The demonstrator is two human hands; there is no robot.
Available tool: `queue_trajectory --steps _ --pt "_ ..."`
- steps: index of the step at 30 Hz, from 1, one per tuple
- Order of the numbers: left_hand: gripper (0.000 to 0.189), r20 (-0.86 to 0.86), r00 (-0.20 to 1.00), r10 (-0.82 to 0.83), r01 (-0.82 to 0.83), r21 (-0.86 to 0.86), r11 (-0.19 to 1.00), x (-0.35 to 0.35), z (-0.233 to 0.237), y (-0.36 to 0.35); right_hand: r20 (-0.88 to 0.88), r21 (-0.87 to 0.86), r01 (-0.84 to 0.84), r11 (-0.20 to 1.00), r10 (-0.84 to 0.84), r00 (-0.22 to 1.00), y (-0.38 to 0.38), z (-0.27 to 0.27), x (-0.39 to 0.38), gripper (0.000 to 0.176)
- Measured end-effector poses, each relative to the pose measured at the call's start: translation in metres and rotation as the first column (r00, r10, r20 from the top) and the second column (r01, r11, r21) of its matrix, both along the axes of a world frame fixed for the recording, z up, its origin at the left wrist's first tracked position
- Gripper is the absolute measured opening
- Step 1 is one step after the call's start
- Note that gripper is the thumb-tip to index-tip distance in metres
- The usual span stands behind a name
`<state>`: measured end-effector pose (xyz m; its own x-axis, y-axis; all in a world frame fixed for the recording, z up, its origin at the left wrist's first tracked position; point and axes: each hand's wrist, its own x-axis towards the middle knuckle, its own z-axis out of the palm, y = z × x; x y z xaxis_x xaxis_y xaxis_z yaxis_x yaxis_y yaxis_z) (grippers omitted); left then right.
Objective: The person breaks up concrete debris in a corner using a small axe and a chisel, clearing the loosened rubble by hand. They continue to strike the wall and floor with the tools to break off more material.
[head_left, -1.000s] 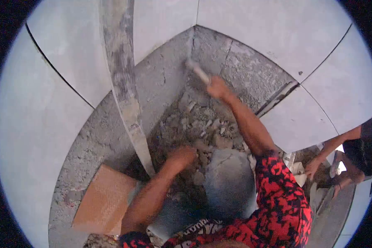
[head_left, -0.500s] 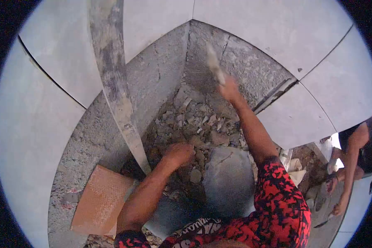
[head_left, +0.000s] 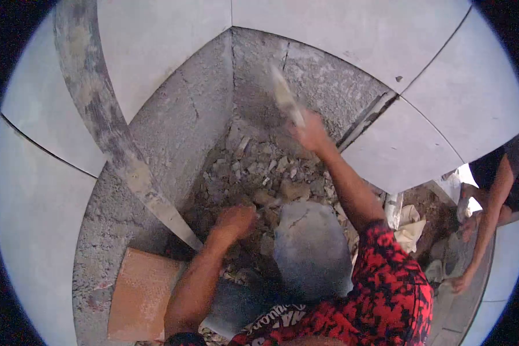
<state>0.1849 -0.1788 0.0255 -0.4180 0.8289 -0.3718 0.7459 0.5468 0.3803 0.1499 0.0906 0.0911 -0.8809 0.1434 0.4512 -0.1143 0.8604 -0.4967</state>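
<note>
My right hand (head_left: 312, 131) grips what looks like a trowel (head_left: 285, 95), its long pale blade smeared by motion. The blade points up toward the rough cement wall (head_left: 328, 72) near the inner corner. Below and to the left, my left hand (head_left: 235, 222) is closed over the rubble (head_left: 254, 164); whatever its fingers hold, if anything, is hidden. A long, stained straight board (head_left: 118, 135) leans across the left wall, its lower end beside my left forearm.
An orange-brown tile (head_left: 144, 294) leans at the lower left. Large pale tiles (head_left: 340, 29) cover the upper walls. Over my knees stretches grey cloth (head_left: 311, 248). At the right another person's arm (head_left: 493, 216) reaches down, near a crumpled pale sack (head_left: 410, 228).
The view has shifted, so the wall corner and board sit farther left. My right hand still holds the tool near the wall. The other person's hand has moved slightly up and left.
</note>
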Motion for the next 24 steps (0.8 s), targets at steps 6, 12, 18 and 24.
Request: queue_trajectory --steps 6,12,18,24 --pt "0.020 0.092 0.995 0.040 -0.034 -0.073 0.997 0.010 0.035 0.013 0.311 0.030 0.288 0.957 -0.283 0.908 0.040 -0.038 -0.006 0.016" --pt "0.020 0.039 0.983 0.177 -0.179 0.042 0.983 0.020 -0.011 0.013 -0.318 0.237 0.008 0.971 0.070 0.946 0.033 -0.041 0.014 0.021" --pt "0.019 0.178 0.974 0.138 -0.124 -0.086 0.989 0.017 0.011 0.013 0.065 -0.166 -0.047 0.985 0.058 0.996 0.011 -0.006 0.030 0.023" --pt "0.018 0.169 0.973 -0.158 0.188 -0.176 0.966 0.008 0.017 0.008 0.162 -0.125 0.293 0.948 -0.272 0.949 0.046 -0.021 0.022 0.031"
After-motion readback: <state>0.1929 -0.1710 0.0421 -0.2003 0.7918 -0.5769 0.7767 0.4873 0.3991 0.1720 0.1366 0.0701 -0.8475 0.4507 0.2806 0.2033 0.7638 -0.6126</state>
